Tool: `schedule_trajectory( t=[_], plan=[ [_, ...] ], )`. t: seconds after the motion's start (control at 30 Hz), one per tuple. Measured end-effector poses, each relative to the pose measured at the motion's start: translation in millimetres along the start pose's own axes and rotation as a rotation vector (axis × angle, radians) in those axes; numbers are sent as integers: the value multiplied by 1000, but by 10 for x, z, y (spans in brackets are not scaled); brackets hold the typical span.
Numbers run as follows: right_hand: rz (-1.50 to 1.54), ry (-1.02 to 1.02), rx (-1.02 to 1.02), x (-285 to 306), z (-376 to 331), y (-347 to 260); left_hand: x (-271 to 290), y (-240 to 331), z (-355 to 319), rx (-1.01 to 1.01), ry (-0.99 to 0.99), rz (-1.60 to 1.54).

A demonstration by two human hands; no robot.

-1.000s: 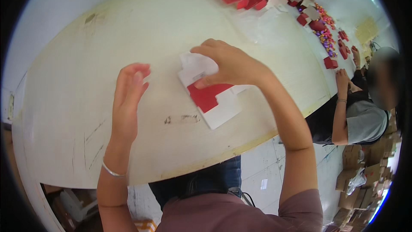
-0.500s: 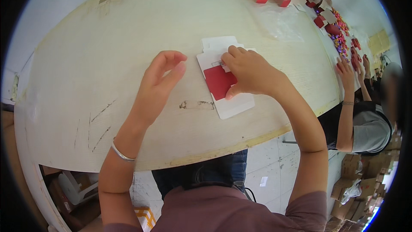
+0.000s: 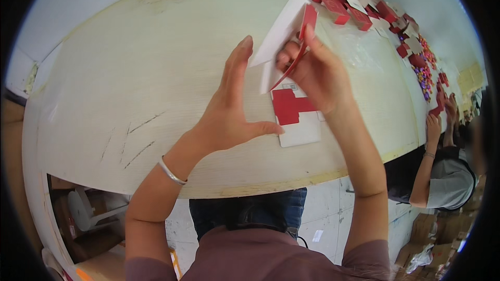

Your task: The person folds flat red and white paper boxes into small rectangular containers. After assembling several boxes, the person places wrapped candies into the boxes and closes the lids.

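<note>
Head view, looking down on a long pale table (image 3: 130,62) where a person in a mauve shirt (image 3: 255,255) works with two bare hands. The right hand (image 3: 324,75) grips a lifted box blank (image 3: 284,28), a piece of card with white and red faces, pinched between thumb and fingers. This blank is partly folded and stands tilted above the tabletop, its white side toward the left. Just below it, lying flat on the table near the front edge, is a second card (image 3: 286,108), white with a red patch. The left hand (image 3: 228,118) is spread wide, fingers pointing up and away from the body, thumb stretched toward the flat card's left edge; whether the thumb touches it, I cannot tell. A silver bracelet (image 3: 172,170) circles the left wrist. Toward the far right lie a heap of red boxes (image 3: 337,10), some with white flaps raised, and many small shiny colourful pieces (image 3: 424,80). A co-worker (image 3: 450,177) in a grey sleeve sits at the right, hands at the table, near more red card.
</note>
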State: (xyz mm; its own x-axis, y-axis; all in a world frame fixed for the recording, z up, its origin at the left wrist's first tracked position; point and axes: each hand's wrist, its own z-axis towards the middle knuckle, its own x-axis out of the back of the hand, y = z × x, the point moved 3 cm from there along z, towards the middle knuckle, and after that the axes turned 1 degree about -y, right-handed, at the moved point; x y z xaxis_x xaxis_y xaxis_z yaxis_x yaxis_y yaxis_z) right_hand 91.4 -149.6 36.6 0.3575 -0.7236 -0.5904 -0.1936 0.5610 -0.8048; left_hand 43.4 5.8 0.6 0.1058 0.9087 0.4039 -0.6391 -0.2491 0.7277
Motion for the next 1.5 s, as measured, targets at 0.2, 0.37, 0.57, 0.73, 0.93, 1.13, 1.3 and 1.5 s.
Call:
schedule_trajectory(
  t=[0.2, 0.37, 0.57, 0.73, 0.93, 1.13, 1.3, 1.5],
  plan=[
    [388, -73, -203, -309, -177, 553, 266, 13, 45, -39, 185, -339],
    [187, 34, -320, -410, -481, 644, 472, -40, 47, 160, 507, -567],
    [-426, 98, 151, -81, -217, 241, 523, -77, 47, 238, 656, -321],
    [-404, -3, -96, -274, -100, 466, 352, -42, 37, 326, 426, -350],
    [27, 113, -92, 95, 7, 395, 186, 8, 54, 61, 41, -372],
    [36, 122, -118, 104, -46, 279, 198, -3, 54, -17, 107, -123],
    [-52, 150, -95, 47, -93, 281, 229, -84, 83, 79, 133, -354],
    [-33, 216, 7, 62, -106, 242, 162, -37, 78, 102, 23, -302]
  ],
)
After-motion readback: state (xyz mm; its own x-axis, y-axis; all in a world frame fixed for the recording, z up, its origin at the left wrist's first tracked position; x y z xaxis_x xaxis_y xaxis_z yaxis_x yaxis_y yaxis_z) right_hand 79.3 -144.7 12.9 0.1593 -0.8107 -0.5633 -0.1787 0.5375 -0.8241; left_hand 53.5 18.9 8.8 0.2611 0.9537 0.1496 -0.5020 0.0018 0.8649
